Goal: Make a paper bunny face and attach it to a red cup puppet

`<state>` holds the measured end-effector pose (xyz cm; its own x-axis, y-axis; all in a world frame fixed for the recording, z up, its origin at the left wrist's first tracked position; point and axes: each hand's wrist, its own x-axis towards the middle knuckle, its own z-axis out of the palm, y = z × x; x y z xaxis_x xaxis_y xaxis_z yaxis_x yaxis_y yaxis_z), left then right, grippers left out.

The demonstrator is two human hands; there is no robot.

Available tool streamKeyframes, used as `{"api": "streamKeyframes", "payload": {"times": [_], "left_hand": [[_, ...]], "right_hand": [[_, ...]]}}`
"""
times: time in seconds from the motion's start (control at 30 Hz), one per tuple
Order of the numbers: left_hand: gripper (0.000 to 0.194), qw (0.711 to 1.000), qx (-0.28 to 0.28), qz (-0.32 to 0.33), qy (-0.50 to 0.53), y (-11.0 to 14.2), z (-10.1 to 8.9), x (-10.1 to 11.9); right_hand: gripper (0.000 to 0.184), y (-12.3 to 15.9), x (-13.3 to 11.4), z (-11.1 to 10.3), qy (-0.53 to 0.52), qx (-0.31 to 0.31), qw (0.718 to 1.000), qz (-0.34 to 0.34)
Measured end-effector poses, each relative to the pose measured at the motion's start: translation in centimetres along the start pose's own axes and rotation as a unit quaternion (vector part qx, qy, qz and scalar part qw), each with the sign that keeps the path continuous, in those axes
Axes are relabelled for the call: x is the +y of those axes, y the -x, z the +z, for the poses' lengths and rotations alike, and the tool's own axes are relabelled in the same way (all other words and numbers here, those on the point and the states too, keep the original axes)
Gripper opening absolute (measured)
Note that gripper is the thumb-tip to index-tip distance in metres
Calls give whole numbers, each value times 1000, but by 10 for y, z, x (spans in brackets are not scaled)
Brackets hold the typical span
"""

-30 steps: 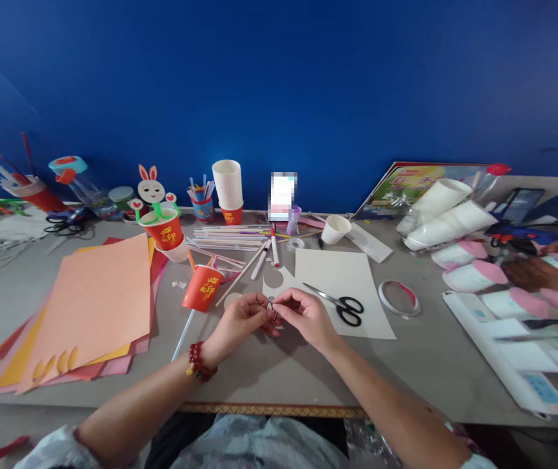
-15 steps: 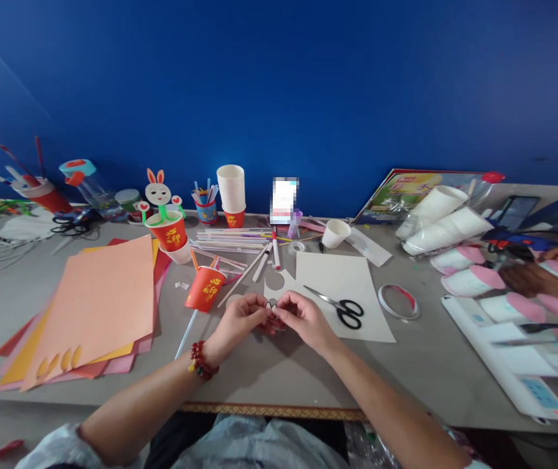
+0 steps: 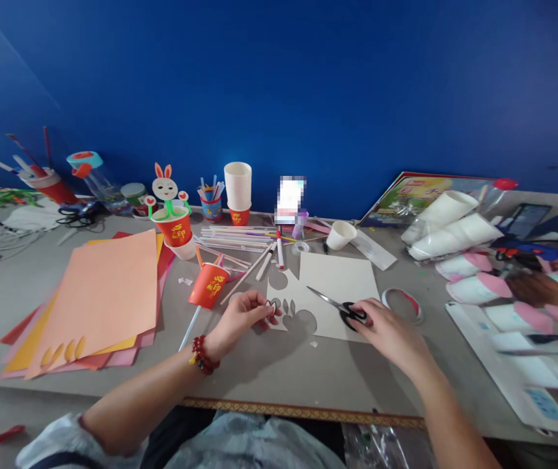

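My left hand (image 3: 244,319) pinches a small white paper cutout (image 3: 271,309) with a dark outline and some red on it. My right hand (image 3: 389,329) has its fingers and thumb on the black handles of the scissors (image 3: 328,299). The scissors lie on a white paper sheet (image 3: 340,273), blades pointing left. Beside my left hand is a white paper offcut (image 3: 279,296) with round and leaf-shaped holes. An orange-red paper cup (image 3: 209,285) with straws leans just behind my left hand.
Stacked coloured paper (image 3: 107,286) lies at left. Behind stand a rabbit-decorated cup (image 3: 174,225) and a stack of white cups (image 3: 238,185). Straws (image 3: 237,238), markers (image 3: 280,251) and a tape roll (image 3: 402,306) lie around. Another person's hand (image 3: 532,293) is at far right among pink-and-white cups.
My right hand has let go of the cutout and moved right to the scissors' handles. My left hand keeps the cutout. The view has shifted slightly.
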<state>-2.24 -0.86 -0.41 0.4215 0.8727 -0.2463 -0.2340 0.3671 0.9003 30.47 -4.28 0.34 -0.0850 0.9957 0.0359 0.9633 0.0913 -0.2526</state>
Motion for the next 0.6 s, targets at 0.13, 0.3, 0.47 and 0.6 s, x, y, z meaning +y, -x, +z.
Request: {"api": "streamKeyframes", "payload": {"times": [0.13, 0.3, 0.47, 0.6], "left_hand": [[33, 1000, -9, -5, 4, 0, 0, -1], [36, 1000, -12, -18, 2, 1, -1, 1], [34, 999, -33, -18, -3, 3, 2, 3], [36, 998, -51, -21, -1, 5, 4, 6]], "right_hand": [[10, -4, 1, 7, 9, -13, 1000, -7], [22, -10, 15, -3, -124, -70, 987, 71], [43, -9, -8, -8, -431, -150, 885, 96], [43, -13, -45, 3, -491, -229, 836, 91]]}}
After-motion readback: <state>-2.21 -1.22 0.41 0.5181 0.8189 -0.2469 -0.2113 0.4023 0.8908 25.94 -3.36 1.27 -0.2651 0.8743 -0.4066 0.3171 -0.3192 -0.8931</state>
